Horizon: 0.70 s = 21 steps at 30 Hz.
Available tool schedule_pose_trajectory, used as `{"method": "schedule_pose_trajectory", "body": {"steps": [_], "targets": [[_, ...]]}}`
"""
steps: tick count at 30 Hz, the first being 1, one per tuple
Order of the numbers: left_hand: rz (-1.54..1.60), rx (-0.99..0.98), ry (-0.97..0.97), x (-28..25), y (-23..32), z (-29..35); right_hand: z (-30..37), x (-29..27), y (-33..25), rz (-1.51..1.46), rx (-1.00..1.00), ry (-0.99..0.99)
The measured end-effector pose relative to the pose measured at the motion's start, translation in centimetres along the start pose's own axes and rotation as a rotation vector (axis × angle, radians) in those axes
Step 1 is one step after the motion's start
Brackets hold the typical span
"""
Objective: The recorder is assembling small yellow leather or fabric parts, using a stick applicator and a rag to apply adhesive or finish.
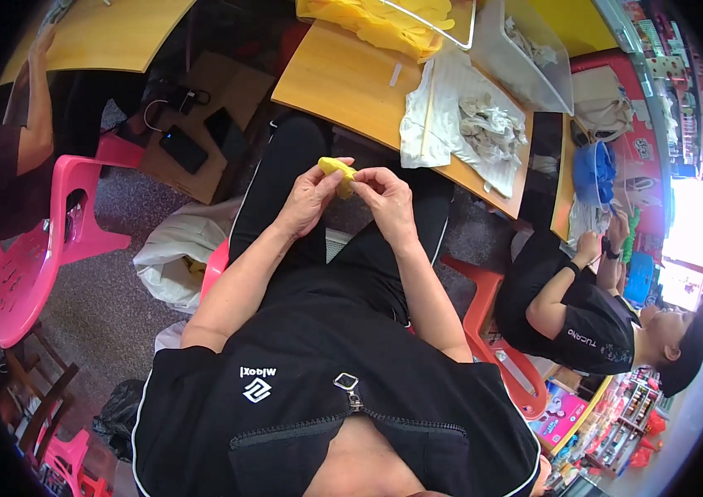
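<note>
Above my lap, both hands meet on a small, soft yellow piece [337,168]; its exact kind I cannot make out. My left hand [308,200] pinches it between thumb and fingers from the left side. From the right, my right hand [390,205] grips its lower edge with closed fingertips. Beyond them, at the far side of the wooden table [331,79], lies a heap of flat yellow pieces [376,26] that look similar. A white sheet [428,137] with crumpled whitish scraps [484,124] covers the table's right part.
Behind the scraps stands a translucent plastic bin [563,87]. A co-worker [592,323] sits at the right near a blue tub [590,178]; another person's arm [34,99] shows at far left. Phones [183,149] lie on cardboard beside a pink chair [41,240] and a white sack [173,248].
</note>
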<state>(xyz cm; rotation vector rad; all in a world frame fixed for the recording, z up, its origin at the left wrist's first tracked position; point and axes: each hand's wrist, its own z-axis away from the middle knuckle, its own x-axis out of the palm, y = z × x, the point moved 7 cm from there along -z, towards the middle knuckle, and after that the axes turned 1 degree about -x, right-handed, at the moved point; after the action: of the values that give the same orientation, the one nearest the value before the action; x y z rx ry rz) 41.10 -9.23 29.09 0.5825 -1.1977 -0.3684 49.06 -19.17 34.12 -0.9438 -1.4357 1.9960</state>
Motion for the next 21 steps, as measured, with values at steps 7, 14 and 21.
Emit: {"method": "schedule_pose_trajectory", "body": {"steps": [7,14,21], "targets": [[0.171,-0.392,-0.205,0.0,-0.6,0.6,1.7,-0.9,-8.0,0.349,-0.535,-0.024],[0.113,-0.372,-0.243,3.3,1.4,0.9,4.2,0.3,-10.6,0.578,-0.806,-0.26],[-0.021,-0.204,-0.025,2.6,2.0,0.3,3.2,-1.8,-8.5,0.337,-0.509,0.111]]}}
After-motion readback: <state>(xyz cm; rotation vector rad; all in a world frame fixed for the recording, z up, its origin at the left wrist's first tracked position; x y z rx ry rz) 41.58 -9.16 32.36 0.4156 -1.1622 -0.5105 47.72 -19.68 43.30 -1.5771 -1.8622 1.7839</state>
